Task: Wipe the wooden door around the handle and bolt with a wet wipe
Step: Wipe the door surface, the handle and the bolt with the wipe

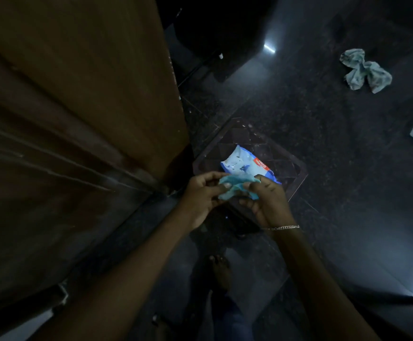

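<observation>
While both hands work the wet wipe (235,187) in front of the body, the chief risk is judged to be tearing or dropping it: the sheet is bunched and damp, and pulling its folds apart too sharply in this dim light could rip it or let it fall to the dark floor (323,134), where it would pick up grit. The left hand (201,193) pinches one side of the crumpled blue wipe, thumb pressed over its edge, fingers narrowly closed; the right hand (267,195), with a chain bracelet (283,227) at the wrist, grips the other side with fingers curled close. Below the hands the wipes packet (247,166) lies on a dark mat (289,166). The wooden door (77,99) stands at left, well apart from the wipe; its handle and bolt are not in view. Used crumpled cloths (365,70) lie on the floor at upper right.
</observation>
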`<state>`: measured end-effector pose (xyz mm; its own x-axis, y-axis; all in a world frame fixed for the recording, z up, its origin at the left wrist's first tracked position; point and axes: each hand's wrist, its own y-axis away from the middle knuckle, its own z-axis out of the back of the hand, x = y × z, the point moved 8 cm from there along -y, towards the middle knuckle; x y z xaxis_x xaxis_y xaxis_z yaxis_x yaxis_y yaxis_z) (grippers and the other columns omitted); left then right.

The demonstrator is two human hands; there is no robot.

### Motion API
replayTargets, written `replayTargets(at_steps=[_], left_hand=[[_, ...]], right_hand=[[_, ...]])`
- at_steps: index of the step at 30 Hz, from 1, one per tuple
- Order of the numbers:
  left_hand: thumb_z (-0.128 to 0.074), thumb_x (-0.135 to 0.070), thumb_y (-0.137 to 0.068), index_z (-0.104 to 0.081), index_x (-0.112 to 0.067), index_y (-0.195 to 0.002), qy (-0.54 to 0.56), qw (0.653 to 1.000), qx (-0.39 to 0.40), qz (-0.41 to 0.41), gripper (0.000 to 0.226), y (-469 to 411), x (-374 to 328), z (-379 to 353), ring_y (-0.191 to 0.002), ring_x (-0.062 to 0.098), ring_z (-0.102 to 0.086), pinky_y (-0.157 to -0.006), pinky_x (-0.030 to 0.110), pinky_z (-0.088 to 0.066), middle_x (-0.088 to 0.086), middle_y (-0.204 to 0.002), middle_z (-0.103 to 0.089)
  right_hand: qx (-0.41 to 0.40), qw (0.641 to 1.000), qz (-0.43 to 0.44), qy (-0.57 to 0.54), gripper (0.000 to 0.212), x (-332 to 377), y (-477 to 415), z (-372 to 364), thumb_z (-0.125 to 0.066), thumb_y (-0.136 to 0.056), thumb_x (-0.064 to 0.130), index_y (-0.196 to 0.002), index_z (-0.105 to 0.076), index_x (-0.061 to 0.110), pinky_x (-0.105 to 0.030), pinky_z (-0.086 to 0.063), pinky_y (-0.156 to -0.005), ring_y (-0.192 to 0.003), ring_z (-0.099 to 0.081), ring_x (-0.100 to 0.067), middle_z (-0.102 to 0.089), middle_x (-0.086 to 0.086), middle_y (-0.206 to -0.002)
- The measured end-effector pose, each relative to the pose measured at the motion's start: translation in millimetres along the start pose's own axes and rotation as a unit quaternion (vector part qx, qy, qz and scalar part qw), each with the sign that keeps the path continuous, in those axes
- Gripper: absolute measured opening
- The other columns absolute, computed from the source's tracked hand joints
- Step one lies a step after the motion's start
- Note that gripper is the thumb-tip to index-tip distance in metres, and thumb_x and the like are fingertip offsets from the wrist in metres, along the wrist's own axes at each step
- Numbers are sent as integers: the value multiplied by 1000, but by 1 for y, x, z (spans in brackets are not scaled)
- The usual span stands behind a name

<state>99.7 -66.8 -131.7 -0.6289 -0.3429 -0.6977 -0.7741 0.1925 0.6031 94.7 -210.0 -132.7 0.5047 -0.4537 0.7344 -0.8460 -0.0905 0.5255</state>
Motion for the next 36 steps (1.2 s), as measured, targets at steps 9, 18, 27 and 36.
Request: replayTargets(at_steps=[9,18,27,36], left_hand=[[-66,-6,-89,-68,-2,-93,27,996,-8,-90,6,157,-73,46,-92,27,-71,-80,35,-59,18,-99,-73],[-77,-5,-77,-66,-15,-90,-73,963,-143,-218,20,335,-104,133,-96,28,-69,-85,47,-56,8,-99,-71],[-66,-6,-90,-65,12,-100,13,933,-251,-259,21,503,-93,239,-85,25,-69,-79,36,-58,27,-100,-70],[-77,-24,-83,-72,-21,-78,-1,868,-372,-329,7,637,-62,355,-81,21,-75,-64,26,-58,7,-87,-77]], right_hand=[[86,993,45,69,26,12,97,-117,-53,-94,-9,-100,-70,9,-22,-58,-59,-72,-72,-18,-77,-11,-92],[151,856,310,385,39,13,233,-265,-65,-84,-14,-115,-69,8,-30,-57,-92,-106,-66,-12,-68,-4,-116],[304,811,282,413,46,-91,355,-398,-82,-82,18,-126,-69,22,-25,-57,-94,-105,-71,-2,-74,11,-118],[350,744,356,444,20,-163,434,-501,-75,-88,8,-104,-79,20,-24,-59,-83,-91,-72,4,-78,12,-100]])
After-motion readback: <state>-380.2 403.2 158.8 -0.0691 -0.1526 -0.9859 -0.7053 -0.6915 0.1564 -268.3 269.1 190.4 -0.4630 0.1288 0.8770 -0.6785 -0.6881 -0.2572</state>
